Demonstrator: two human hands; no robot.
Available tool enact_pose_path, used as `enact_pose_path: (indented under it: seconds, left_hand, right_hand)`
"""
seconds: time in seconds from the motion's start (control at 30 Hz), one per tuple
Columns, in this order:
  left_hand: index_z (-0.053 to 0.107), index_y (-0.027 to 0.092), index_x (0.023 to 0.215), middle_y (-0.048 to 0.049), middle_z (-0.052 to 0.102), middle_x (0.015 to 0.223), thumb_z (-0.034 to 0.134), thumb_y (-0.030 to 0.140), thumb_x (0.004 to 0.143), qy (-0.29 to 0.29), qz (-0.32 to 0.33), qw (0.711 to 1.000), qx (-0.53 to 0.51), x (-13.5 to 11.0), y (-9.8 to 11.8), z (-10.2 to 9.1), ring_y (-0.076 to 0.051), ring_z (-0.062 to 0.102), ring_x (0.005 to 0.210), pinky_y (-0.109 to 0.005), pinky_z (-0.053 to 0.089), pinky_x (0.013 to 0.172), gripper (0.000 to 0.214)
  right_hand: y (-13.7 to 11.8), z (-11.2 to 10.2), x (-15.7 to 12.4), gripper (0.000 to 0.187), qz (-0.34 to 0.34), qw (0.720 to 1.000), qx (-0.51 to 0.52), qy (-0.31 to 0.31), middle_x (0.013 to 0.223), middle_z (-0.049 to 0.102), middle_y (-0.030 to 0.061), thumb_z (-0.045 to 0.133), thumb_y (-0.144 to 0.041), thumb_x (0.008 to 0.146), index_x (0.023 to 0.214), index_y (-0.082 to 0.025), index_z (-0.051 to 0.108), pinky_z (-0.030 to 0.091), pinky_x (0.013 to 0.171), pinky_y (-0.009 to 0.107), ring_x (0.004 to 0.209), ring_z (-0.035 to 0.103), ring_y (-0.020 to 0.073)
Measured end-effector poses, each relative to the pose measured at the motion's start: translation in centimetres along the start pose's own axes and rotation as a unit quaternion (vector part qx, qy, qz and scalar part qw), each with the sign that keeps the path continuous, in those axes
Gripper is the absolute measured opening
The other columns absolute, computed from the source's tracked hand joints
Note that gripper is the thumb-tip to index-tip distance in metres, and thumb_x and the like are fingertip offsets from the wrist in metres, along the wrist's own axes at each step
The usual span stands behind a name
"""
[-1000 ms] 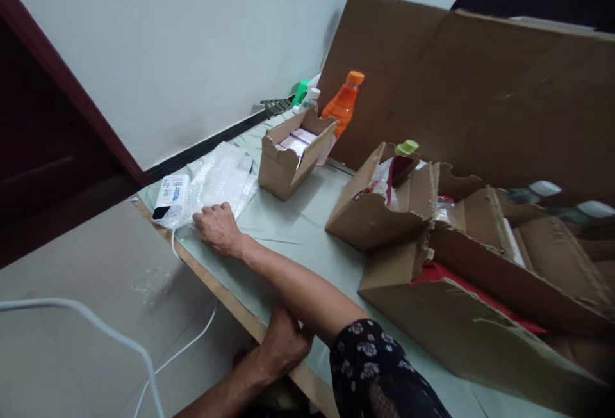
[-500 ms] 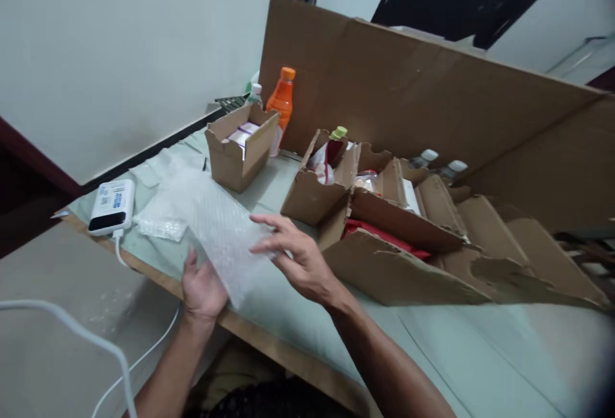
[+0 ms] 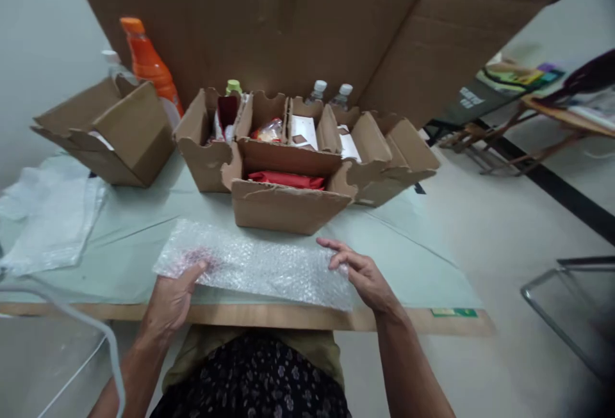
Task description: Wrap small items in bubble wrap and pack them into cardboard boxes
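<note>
A long, clear piece of bubble wrap [image 3: 269,267] is stretched flat between my hands at the table's front edge. My left hand [image 3: 175,290] is closed on its left end, thumb on top and fingers blurred through the plastic underneath. At the right end, my right hand [image 3: 362,277] grips the edge with bent fingers, while its index finger points out above. Just beyond the wrap stands a cardboard box [image 3: 293,212] with a red packet [image 3: 287,179] inside. More bubble wrap [image 3: 52,213] lies in a loose stack on the left.
Behind the front box stand several cardboard bins [image 3: 204,162] holding packets and white boxes. Another carton [image 3: 139,143] is at the left, beside an orange bottle [image 3: 151,63]. A tall cardboard panel [image 3: 250,15] closes off the back. A pale cable [image 3: 72,315] crosses the lower left.
My view has swung right. The bubble wrap has come off the left stack to the table's middle front, and now lies level, held at both ends. My right hand has closed on it.
</note>
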State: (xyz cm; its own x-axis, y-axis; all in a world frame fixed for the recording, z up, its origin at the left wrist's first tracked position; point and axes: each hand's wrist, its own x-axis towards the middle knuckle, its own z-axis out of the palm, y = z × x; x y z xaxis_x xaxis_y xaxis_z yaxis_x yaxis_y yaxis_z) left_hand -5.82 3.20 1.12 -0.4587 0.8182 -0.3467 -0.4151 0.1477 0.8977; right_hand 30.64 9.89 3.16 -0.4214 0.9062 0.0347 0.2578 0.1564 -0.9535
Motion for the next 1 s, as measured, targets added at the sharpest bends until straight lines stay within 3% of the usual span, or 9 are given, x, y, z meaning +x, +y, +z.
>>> enact_pose_path:
  seconds: [0.1, 0.23, 0.43, 0.53, 0.6, 0.73, 0.87, 0.93, 1.0]
  left_hand:
    - [0.075, 0.019, 0.103, -0.0047, 0.077, 0.104, 0.093, 0.035, 0.056, -0.007, 0.0, 0.997, 0.083, -0.6, -0.5, 1.0, -0.025, 0.071, 0.101, -0.039, 0.056, 0.099, 0.053]
    - [0.07, 0.016, 0.115, -0.0083, 0.076, 0.105, 0.094, 0.043, 0.052, -0.005, -0.057, 0.99, 0.125, -0.6, -0.1, 0.8, -0.027, 0.072, 0.098, -0.036, 0.061, 0.079, 0.073]
    - [0.059, 0.017, 0.13, -0.0068, 0.076, 0.104, 0.09, 0.048, 0.056, -0.017, -0.069, 0.984, 0.163, -0.1, 1.0, 0.0, -0.022, 0.072, 0.085, -0.033, 0.063, 0.069, 0.086]
    - [0.058, 0.019, 0.132, -0.0052, 0.075, 0.102, 0.087, 0.047, 0.058, -0.022, -0.06, 0.973, 0.221, 0.2, 0.8, -0.3, -0.02, 0.072, 0.079, -0.032, 0.063, 0.066, 0.084]
    - [0.056, 0.018, 0.136, -0.002, 0.073, 0.091, 0.083, 0.048, 0.06, -0.025, -0.049, 0.958, 0.282, 0.3, 0.6, -0.7, -0.017, 0.069, 0.064, -0.03, 0.059, 0.061, 0.086]
    - [0.056, 0.017, 0.138, 0.0032, 0.065, 0.068, 0.07, 0.052, 0.069, -0.033, 0.024, 0.918, 0.394, 1.6, 1.5, -1.6, -0.017, 0.059, 0.048, -0.028, 0.047, 0.052, 0.079]
    - [0.067, 0.022, 0.124, -0.0048, 0.073, 0.088, 0.064, 0.044, 0.072, 0.005, 0.204, 0.853, 0.48, 5.7, 4.5, -1.5, -0.023, 0.065, 0.07, -0.03, 0.047, 0.063, 0.056]
    - [0.069, 0.023, 0.118, -0.0041, 0.071, 0.079, 0.062, 0.037, 0.073, 0.003, 0.224, 0.818, 0.53, 8.4, 5.9, -0.7, -0.024, 0.063, 0.069, -0.031, 0.045, 0.064, 0.048]
    - [0.072, 0.023, 0.103, -0.0027, 0.066, 0.07, 0.06, 0.029, 0.071, -0.016, 0.227, 0.794, 0.564, 10.9, 6.6, 0.6, -0.023, 0.06, 0.067, -0.03, 0.041, 0.063, 0.034]
  right_hand:
    - [1.5, -2.0, 0.4, 0.019, 0.02, 0.997, -0.062, 0.038, 0.142, 0.064, 0.0128, 0.057, -0.034, 0.091, 0.087, -0.022, 0.071, 0.043, 0.112, 0.05, 0.132, 0.06, 0.0291]
    - [3.3, -3.6, -0.2, 0.027, 0.017, 0.976, -0.186, 0.108, 0.139, 0.066, 0.0115, 0.052, -0.024, 0.087, 0.106, -0.024, 0.072, 0.043, 0.114, 0.051, 0.133, 0.059, 0.0272]
    - [4.9, -2.3, -1.4, 0.032, -0.01, 0.947, -0.304, 0.104, 0.138, 0.066, 0.0131, 0.055, -0.034, 0.095, 0.121, -0.023, 0.069, 0.049, 0.108, 0.049, 0.13, 0.06, 0.0285]
    - [5.4, -0.4, -0.2, 0.037, -0.007, 0.921, -0.378, 0.097, 0.141, 0.064, 0.0147, 0.061, -0.036, 0.092, 0.125, -0.021, 0.067, 0.049, 0.106, 0.053, 0.134, 0.056, 0.0335]
    - [5.4, 0.8, 0.5, 0.026, -0.014, 0.91, -0.4, 0.108, 0.141, 0.064, 0.0149, 0.061, -0.034, 0.092, 0.112, -0.021, 0.071, 0.048, 0.104, 0.055, 0.134, 0.055, 0.0358]
    - [3.7, 3.6, -0.4, 0.018, -0.019, 0.937, -0.327, 0.124, 0.118, 0.074, 0.0119, 0.056, -0.032, 0.096, 0.088, -0.022, 0.069, 0.051, 0.094, 0.048, 0.113, 0.066, 0.0318]
    - [0.6, 9.7, -3.4, 0.035, 0.068, 0.985, -0.131, 0.09, 0.098, 0.073, 0.0064, 0.056, -0.036, 0.097, 0.129, -0.024, 0.063, 0.055, 0.078, 0.036, 0.085, 0.069, 0.0229]
    - [-0.6, 13.4, -4.5, 0.061, 0.106, 0.992, -0.031, 0.053, 0.095, 0.07, 0.0042, 0.056, -0.032, 0.097, 0.155, -0.023, 0.04, 0.056, 0.074, 0.032, 0.08, 0.067, 0.02]
    - [-1.3, 16.5, -5.1, 0.078, 0.112, 0.993, 0.034, 0.009, 0.098, 0.07, 0.0037, 0.057, -0.026, 0.093, 0.164, -0.023, 0.023, 0.056, 0.08, 0.033, 0.083, 0.067, 0.0195]
